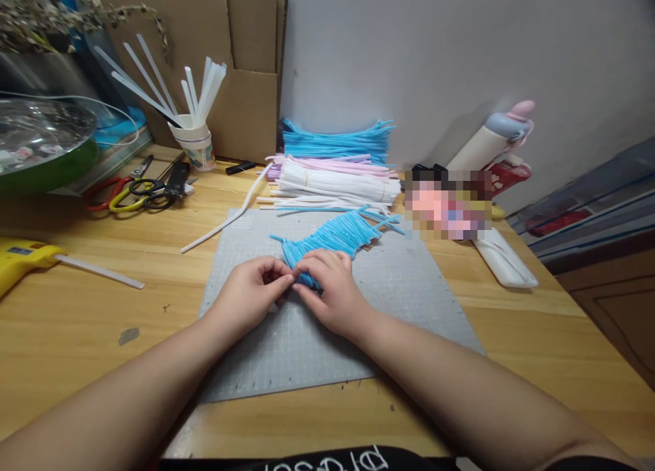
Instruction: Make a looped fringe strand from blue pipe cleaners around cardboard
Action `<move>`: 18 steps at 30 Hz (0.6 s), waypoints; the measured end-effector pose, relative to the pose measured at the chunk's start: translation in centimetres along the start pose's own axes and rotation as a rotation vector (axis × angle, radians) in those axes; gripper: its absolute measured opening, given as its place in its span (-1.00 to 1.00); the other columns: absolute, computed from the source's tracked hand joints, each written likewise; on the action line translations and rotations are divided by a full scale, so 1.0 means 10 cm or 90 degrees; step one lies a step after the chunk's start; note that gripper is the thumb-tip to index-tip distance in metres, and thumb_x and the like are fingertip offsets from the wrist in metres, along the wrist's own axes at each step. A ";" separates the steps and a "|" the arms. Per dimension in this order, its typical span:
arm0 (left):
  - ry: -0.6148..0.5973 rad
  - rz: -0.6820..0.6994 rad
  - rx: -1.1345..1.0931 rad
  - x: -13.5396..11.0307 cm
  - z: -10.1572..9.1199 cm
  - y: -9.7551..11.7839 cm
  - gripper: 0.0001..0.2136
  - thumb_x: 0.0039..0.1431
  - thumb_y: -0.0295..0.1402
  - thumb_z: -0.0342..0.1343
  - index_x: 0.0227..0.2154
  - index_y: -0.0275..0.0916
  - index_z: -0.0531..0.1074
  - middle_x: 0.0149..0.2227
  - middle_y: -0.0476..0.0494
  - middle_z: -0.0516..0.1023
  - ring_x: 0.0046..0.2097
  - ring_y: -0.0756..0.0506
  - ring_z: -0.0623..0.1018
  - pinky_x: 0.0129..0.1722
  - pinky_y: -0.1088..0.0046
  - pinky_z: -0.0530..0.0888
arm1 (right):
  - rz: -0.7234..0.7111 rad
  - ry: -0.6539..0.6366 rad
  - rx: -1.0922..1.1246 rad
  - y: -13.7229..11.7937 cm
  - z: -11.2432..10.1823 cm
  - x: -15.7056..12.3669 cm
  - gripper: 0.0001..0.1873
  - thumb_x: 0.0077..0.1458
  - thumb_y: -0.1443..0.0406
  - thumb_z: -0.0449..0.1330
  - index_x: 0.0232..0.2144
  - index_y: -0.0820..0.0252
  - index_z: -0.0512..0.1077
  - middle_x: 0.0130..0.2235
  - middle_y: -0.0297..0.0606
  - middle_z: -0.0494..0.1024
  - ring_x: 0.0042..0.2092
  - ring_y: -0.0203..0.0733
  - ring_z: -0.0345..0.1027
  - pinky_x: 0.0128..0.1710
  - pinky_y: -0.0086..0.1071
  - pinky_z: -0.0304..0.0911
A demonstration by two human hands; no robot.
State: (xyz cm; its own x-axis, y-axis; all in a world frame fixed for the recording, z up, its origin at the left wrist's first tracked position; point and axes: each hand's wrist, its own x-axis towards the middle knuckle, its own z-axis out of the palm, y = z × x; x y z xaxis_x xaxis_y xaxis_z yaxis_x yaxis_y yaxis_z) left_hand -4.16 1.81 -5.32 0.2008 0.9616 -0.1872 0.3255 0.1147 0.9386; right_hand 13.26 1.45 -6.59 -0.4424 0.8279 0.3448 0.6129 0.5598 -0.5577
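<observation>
A blue piece of pipe cleaners (335, 235), wound side by side into a ribbed strip, lies slanting over the grey cutting mat (409, 300). Loose blue ends stick out at its far right and left. My left hand (250, 287) pinches at the near left end of the strip, thumb and forefinger together. My right hand (332, 290) closes on that same end, its fingers curled over the blue rows. Both sets of fingertips meet there, and the exact bit between them is hidden.
Bundles of blue pipe cleaners (335, 143) and white pipe cleaners (332, 184) lie behind the mat. A paper cup (197, 147) holds glue sticks. Scissors (136, 192) and a yellow glue gun (25, 256) sit to the left. A tissue pack (506, 259) and a bottle (481, 140) stand right.
</observation>
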 end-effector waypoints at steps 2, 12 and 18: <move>-0.003 -0.030 -0.019 0.00 -0.01 0.02 -0.79 -0.02 -0.21 0.14 -0.46 -0.29 0.42 -0.53 0.02 0.44 -0.55 0.03 0.42 -0.52 0.50 0.35 | -0.001 0.011 -0.009 0.02 -0.01 0.01 -0.90 0.15 0.30 0.17 -0.23 0.09 0.40 -0.14 -0.27 0.46 -0.06 -0.13 0.27 0.00 -0.20 -0.09; -0.022 -0.073 0.036 -0.02 -0.05 -0.06 -0.79 0.00 -0.19 0.13 -0.48 -0.26 0.38 -0.66 0.07 0.37 -0.61 0.03 0.35 -0.58 0.52 0.26 | -0.073 0.024 -0.064 0.06 0.00 0.03 -0.90 0.17 0.23 0.17 -0.26 0.07 0.47 -0.16 -0.28 0.45 -0.08 -0.16 0.26 -0.04 -0.21 -0.11; 0.035 0.160 0.197 -0.06 -0.09 0.07 -0.88 0.12 -0.31 0.03 -0.41 -0.24 0.37 -0.46 -0.04 0.46 -0.42 -0.05 0.44 -0.42 0.42 0.36 | -0.172 0.028 -0.173 0.08 0.01 -0.01 -0.87 0.23 0.30 0.08 -0.32 0.16 0.43 -0.28 -0.29 0.49 -0.19 -0.20 0.24 -0.10 -0.20 -0.10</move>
State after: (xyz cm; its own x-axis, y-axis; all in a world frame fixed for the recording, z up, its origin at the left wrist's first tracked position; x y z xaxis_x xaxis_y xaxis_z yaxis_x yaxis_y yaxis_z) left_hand -4.91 1.51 -4.25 0.2625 0.9630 0.0603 0.5377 -0.1979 0.8196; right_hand 13.73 1.85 -7.16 -0.5865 0.6464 0.4880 0.6315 0.7422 -0.2241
